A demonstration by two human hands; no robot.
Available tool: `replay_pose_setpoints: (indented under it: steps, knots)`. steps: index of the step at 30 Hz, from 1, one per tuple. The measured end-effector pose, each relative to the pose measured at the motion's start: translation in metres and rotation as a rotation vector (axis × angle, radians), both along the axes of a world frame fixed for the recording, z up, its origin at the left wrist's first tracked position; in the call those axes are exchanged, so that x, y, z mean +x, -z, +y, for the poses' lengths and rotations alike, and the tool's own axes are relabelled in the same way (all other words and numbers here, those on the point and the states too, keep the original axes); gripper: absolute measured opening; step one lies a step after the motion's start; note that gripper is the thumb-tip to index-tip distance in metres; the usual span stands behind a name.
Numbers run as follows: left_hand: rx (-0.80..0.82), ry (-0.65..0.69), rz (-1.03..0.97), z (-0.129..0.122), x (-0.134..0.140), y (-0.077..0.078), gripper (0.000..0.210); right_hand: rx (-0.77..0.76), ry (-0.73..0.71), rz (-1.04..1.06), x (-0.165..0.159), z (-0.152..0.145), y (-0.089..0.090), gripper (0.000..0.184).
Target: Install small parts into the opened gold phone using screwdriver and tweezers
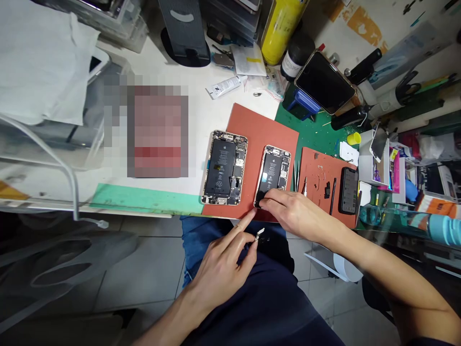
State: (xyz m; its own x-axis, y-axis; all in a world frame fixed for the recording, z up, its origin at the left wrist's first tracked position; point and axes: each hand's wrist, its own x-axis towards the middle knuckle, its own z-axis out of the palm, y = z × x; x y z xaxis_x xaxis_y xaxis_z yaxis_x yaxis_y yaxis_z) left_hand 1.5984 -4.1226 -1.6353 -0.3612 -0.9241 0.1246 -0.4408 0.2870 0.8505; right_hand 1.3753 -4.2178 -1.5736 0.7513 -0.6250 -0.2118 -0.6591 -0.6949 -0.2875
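Observation:
Two opened phones lie on a reddish-brown mat [248, 126], batteries and boards exposed. The smaller phone [272, 169] is on the right, and the larger opened phone [222, 166] is beside it on the left. My right hand [288, 209] is at the smaller phone's lower end, its fingertips pinched together and hiding whatever is between them. Below the mat's front edge, my left hand [230, 254] pinches a small part with a white tip [260, 233] between thumb and a finger. Its index finger reaches out to the smaller phone's bottom corner.
Tweezers [296, 175] and a screwdriver [305, 186] lie right of the smaller phone. A second mat [317, 166] bears small parts, a black stick [333, 196] and a lit phone [348, 191]. Behind are a white tube [226, 87], a propped phone [324, 81] and a yellow can [283, 31].

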Motion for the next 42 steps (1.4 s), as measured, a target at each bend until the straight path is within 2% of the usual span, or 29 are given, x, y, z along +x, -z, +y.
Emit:
replay_pose_setpoints:
  steps: [4, 7, 11, 14, 16, 18, 21, 27, 34, 37, 39, 42]
  knots:
    - [0.005, -0.033, 0.048, 0.001, 0.001, -0.003, 0.010, -0.031, -0.071, 0.084, 0.006, -0.002, 0.002, 0.038]
    - [0.082, -0.073, 0.142, 0.004, 0.002, -0.005, 0.011, 0.012, -0.002, 0.044, 0.007, -0.002, 0.002, 0.037]
    - [0.340, -0.147, 0.319, 0.012, 0.006, -0.002, 0.014, 0.258, 0.307, -0.250, 0.001, 0.000, -0.007, 0.024]
    - [0.526, -0.200, 0.429, 0.015, 0.005, 0.002, 0.020, 0.548, 0.602, -0.450, -0.005, 0.001, -0.017, 0.016]
    - [0.573, -0.215, 0.470, 0.014, 0.002, 0.002, 0.024, 0.760, 0.760, -0.548, -0.008, 0.004, -0.021, 0.017]
    - [0.600, -0.214, 0.489, 0.012, -0.002, -0.001, 0.028, 0.907, 0.849, -0.672, -0.013, 0.008, -0.023, 0.021]
    - [0.643, -0.204, 0.502, 0.008, -0.009, -0.006, 0.032, 0.969, 0.925, -0.843, -0.022, 0.016, -0.022, 0.027]
    - [0.710, -0.174, 0.479, 0.003, -0.031, -0.011, 0.033, 0.909, 1.060, -0.982, -0.046, 0.034, -0.021, 0.035]
    - [0.778, -0.187, 0.489, -0.002, -0.055, -0.011, 0.038, 0.851, 1.153, -1.053, -0.076, 0.047, -0.010, 0.034]
    - [0.775, -0.236, 0.468, -0.001, -0.058, -0.011, 0.039, 0.702, 1.200, -0.984, -0.087, 0.054, -0.006, 0.032]
    - [0.772, -0.245, 0.442, 0.001, -0.056, -0.013, 0.039, 0.534, 1.190, -0.861, -0.089, 0.058, -0.004, 0.027]
    - [0.755, -0.262, 0.419, 0.004, -0.052, -0.018, 0.036, 0.235, 1.021, -0.668, -0.079, 0.057, -0.002, 0.018]
